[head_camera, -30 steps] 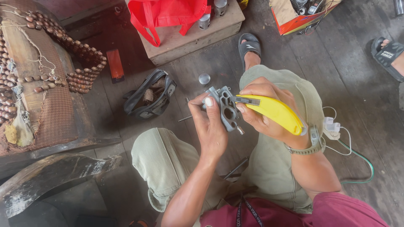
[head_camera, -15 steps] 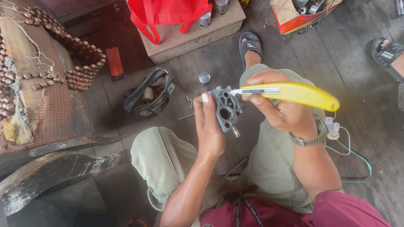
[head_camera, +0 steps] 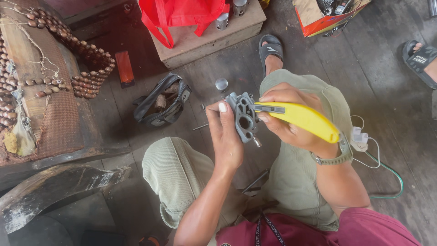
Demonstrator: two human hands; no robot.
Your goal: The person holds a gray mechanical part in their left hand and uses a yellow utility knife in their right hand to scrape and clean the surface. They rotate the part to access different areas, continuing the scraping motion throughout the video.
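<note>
My left hand (head_camera: 225, 136) grips a grey cast-metal carburettor body (head_camera: 245, 117) with several round holes, held up over my knees. A yellow-handled utility knife (head_camera: 302, 118) is clasped in my right hand (head_camera: 287, 116), its blade end resting against the flat face of the metal part. Both hands meet just above my lap, between my two khaki-clad legs.
On the wooden floor lie a black pouch (head_camera: 163, 105), a small round metal cap (head_camera: 221, 84), a thin metal rod (head_camera: 200, 127) and a white plug with green cable (head_camera: 359, 136). A wooden box (head_camera: 205, 41) bears a red bag (head_camera: 177, 16). Another person's sandalled foot (head_camera: 419, 57) is at the right.
The knife handle swung down from nearly level to slanting toward my wrist, and its blade end moved back onto the metal part's face. My left hand stayed almost still.
</note>
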